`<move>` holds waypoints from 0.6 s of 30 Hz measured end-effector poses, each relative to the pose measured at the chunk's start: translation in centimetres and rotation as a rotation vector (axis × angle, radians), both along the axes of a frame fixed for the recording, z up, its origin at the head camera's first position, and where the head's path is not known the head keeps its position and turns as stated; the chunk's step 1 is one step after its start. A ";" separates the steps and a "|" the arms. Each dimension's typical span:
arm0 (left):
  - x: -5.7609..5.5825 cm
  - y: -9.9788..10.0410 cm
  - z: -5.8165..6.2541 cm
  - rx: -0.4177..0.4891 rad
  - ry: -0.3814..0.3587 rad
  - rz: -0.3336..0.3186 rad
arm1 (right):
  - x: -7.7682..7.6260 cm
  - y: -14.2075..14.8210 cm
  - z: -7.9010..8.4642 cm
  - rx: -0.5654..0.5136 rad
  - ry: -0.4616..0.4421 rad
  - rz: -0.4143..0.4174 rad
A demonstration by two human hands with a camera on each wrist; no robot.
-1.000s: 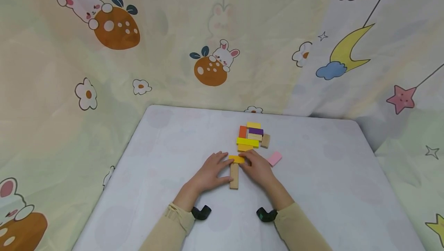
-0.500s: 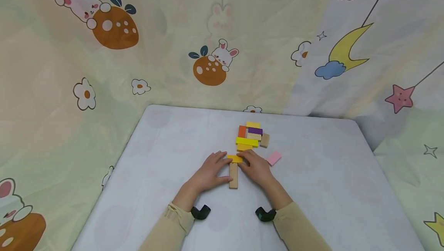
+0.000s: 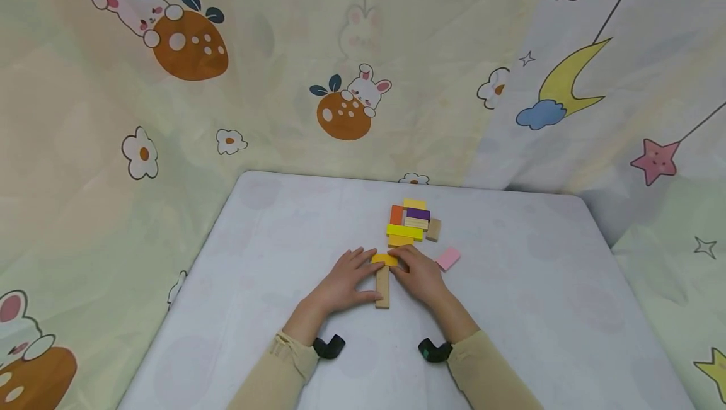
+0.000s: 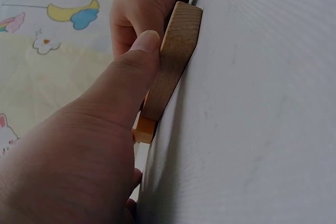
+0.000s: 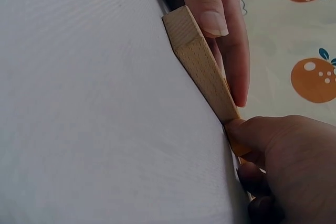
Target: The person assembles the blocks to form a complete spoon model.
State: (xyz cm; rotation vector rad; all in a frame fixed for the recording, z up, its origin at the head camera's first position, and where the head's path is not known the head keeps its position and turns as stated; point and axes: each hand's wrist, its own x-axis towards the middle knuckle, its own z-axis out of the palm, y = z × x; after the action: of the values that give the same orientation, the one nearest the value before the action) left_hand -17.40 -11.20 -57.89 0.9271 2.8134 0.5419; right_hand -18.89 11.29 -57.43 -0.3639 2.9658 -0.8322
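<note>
A long plain wooden block [image 3: 382,289] lies lengthwise on the white table, with a yellow-orange block [image 3: 384,259] set crosswise at its far end, like a T. My left hand [image 3: 343,279] is spread beside them, fingers fairly straight. Its thumb [image 4: 147,41] rests on the plain block and its index finger touches the yellow-orange one. My right hand [image 3: 420,274] pinches the right end of the yellow-orange block between thumb and finger. In the right wrist view that thumb [image 5: 252,132] presses its near side, close to where the two blocks meet.
Just beyond the hands lies a cluster of blocks, including a bright yellow one [image 3: 404,232], an orange-red one [image 3: 396,215], a purple one [image 3: 418,214] and a plain one [image 3: 433,230]. A pink block [image 3: 449,259] lies right of my right hand. A patterned cloth hangs behind the table.
The yellow-orange block has slid slightly left across the end of the plain block. My left thumb and index finger have shifted a little; the other blocks stay put.
</note>
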 end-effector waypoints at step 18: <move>0.1 0.1 0.2 0.014 0.001 0.018 | 0.1 0.1 0.1 -0.010 -0.009 0.002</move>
State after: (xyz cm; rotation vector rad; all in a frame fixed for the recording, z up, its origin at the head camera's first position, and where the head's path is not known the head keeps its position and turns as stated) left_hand -17.31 -11.10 -57.68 0.9057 2.8251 0.5638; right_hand -18.83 11.36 -57.31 -0.3630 2.9538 -0.8458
